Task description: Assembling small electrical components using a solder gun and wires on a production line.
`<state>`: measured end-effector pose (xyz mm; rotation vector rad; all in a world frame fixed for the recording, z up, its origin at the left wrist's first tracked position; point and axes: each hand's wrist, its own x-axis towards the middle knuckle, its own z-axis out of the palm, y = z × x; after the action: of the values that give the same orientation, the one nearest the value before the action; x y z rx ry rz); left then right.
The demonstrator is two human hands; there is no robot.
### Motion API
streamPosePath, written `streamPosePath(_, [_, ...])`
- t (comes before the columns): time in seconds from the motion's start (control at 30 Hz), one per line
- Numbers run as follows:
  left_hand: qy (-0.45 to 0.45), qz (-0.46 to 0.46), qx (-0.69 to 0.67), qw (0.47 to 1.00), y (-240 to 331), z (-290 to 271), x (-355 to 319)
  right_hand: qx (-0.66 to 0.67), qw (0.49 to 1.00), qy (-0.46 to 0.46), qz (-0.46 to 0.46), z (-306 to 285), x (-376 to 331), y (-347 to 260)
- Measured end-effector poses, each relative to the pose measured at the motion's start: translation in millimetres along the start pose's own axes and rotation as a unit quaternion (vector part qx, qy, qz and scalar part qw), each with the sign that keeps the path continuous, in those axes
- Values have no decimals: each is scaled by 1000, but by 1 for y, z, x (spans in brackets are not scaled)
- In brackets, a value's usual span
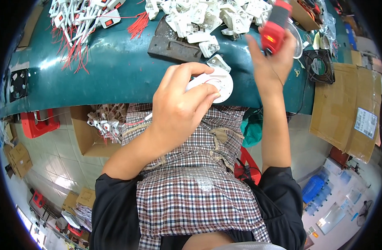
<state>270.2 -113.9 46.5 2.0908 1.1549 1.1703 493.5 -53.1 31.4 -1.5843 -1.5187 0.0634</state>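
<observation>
My left hand is closed on a round white plastic housing, its fingertips at the near rim. A thin red wire shows inside the housing. Over the table's right part, my right hand has its fingers round a red and black electric screwdriver, with the thumb standing away from it. An orange light glows on the tool, which is slightly blurred; some fingers are hidden behind it. Just beyond the housing lies a loose white plastic part.
White plastic parts are heaped at the back, near a dark metal block. Wired white pieces with red switches lie back left. A small black fan and cardboard are right. A carton stands below the table's left.
</observation>
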Motion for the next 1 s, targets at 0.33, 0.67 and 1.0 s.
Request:
streamPosePath(0.33, [-4, 0, -3, 1000, 0, 1, 1, -128, 990, 29, -56, 25, 8, 2])
streamPosePath(0.67, [-3, 1, 10, 1000, 2, 4, 3, 225, 954, -50, 194, -46, -32, -27])
streamPosePath(1.0, [18, 17, -23, 999, -3, 9, 2, 309, 937, -137, 90, -59, -53, -28])
